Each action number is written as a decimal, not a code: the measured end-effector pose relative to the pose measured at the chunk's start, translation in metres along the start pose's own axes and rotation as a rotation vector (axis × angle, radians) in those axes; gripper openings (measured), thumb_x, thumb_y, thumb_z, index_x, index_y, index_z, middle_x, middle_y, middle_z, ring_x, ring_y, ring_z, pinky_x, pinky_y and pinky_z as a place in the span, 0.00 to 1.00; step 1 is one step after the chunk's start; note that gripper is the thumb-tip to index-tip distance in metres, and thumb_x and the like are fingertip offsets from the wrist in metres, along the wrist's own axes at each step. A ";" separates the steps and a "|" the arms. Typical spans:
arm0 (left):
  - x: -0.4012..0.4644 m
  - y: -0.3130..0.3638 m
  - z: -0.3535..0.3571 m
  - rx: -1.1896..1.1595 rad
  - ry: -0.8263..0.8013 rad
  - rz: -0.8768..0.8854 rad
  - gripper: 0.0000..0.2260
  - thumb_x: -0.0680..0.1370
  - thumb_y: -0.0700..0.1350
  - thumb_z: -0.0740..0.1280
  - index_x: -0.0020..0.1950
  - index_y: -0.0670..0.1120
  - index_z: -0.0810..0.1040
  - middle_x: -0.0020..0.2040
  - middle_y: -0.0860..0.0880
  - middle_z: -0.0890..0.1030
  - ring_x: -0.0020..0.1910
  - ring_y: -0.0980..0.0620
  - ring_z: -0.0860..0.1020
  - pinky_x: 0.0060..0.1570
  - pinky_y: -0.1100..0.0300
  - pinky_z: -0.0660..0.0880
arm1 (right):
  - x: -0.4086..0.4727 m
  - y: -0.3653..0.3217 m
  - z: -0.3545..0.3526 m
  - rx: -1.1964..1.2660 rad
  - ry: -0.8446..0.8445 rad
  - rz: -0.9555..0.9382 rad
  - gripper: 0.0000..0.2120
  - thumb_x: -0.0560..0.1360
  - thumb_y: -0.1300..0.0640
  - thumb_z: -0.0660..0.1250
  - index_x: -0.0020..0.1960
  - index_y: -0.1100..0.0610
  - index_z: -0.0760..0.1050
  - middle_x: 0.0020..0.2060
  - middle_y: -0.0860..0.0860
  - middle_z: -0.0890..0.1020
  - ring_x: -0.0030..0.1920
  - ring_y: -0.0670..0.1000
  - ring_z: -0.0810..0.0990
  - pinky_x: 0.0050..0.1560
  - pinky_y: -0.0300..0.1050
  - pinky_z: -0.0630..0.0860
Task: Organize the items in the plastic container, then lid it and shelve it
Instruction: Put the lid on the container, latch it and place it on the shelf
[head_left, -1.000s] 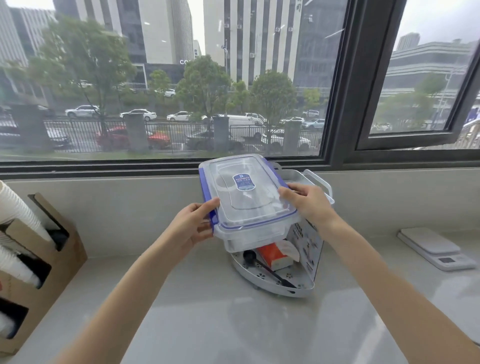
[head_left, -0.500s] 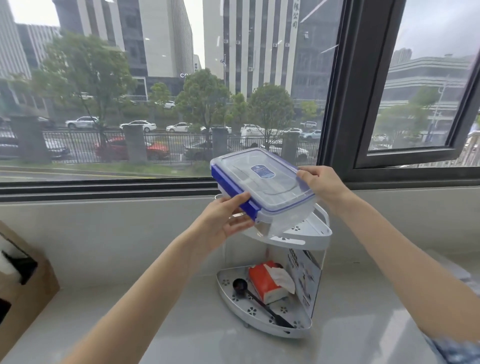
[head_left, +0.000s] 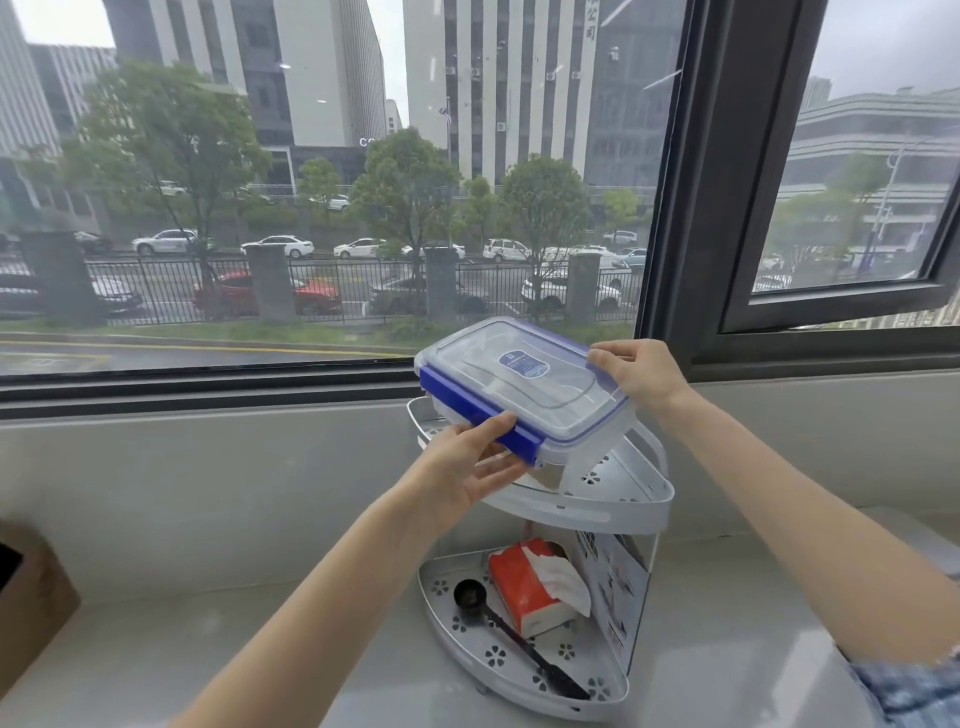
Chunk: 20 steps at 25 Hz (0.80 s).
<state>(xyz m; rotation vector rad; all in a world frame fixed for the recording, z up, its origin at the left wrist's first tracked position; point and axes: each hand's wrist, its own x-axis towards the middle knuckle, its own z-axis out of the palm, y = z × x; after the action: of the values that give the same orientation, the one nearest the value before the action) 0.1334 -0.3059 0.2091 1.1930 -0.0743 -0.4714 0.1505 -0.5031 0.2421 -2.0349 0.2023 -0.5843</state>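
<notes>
The two-tier corner shelf (head_left: 613, 512) stands on the counter under the window, so I hold the lidded plastic container (head_left: 524, 387) over its top tier, tilted, to seat it. My left hand (head_left: 467, 470) grasps the near edge from below; my right hand (head_left: 636, 371) grips the far corner.

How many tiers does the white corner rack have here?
2. The upper tier sits under the lidded container held by both hands; the lower tier holds a tissue pack and a black scoop.
</notes>
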 end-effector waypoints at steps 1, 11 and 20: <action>0.001 -0.001 0.000 0.013 -0.005 0.005 0.11 0.73 0.40 0.67 0.53 0.40 0.72 0.41 0.42 0.81 0.31 0.50 0.83 0.31 0.61 0.81 | 0.002 0.001 0.000 -0.002 -0.009 0.002 0.14 0.75 0.59 0.66 0.57 0.64 0.77 0.55 0.57 0.81 0.50 0.48 0.75 0.55 0.41 0.69; 0.000 -0.014 -0.004 0.194 -0.032 0.028 0.16 0.73 0.44 0.68 0.57 0.39 0.72 0.43 0.43 0.82 0.34 0.53 0.83 0.35 0.65 0.81 | -0.001 0.014 0.011 -0.240 -0.042 -0.021 0.12 0.75 0.57 0.65 0.56 0.61 0.79 0.56 0.57 0.82 0.57 0.55 0.77 0.54 0.39 0.66; -0.002 -0.012 -0.015 0.180 -0.040 -0.053 0.12 0.75 0.42 0.65 0.55 0.37 0.74 0.40 0.42 0.83 0.32 0.53 0.83 0.33 0.64 0.81 | -0.001 0.012 0.016 -0.406 -0.094 -0.022 0.14 0.78 0.58 0.57 0.58 0.59 0.78 0.56 0.57 0.82 0.54 0.57 0.76 0.58 0.45 0.69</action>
<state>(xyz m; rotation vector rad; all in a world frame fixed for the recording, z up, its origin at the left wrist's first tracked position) 0.1325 -0.2958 0.1931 1.3648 -0.1216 -0.5438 0.1580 -0.4968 0.2247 -2.4537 0.2593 -0.4877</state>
